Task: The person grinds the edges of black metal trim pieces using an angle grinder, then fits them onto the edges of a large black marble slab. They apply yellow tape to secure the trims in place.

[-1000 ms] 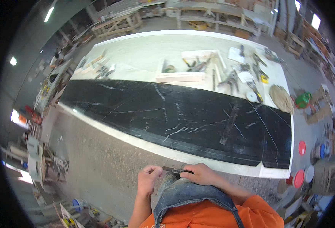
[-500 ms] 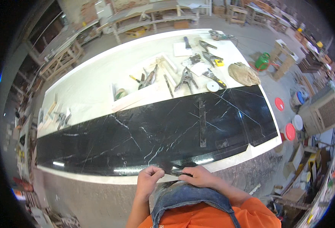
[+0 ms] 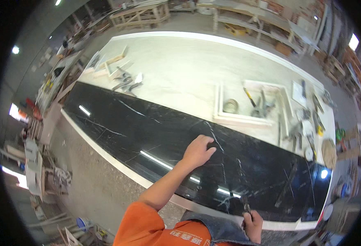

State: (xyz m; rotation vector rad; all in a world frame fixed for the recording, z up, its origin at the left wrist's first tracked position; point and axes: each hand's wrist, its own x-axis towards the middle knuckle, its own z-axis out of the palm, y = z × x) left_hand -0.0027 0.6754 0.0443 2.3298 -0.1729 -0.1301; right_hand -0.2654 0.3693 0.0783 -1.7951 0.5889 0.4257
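A long black slab with white veins lies along the near side of the pale table. My left hand reaches over the middle of the slab, thumb and fingers apart, with nothing seen in it. Whether its fingertips touch the surface I cannot tell. Near the front edge, my right hand is closed round a narrow dark tool whose end points away from me. Its exact kind does not show. Toward the slab's right end lies a dark flat strip.
A white-sided frame holds a tape roll and several tools. Spring clamps lie at the far left. More clamps, a yellow tape measure, a white roll and a tan cloth bag crowd the right end.
My hands were together at the slab's near edge. Now the left has moved out over the slab, while the right stays near the edge with the dark tool. The view has swung left.
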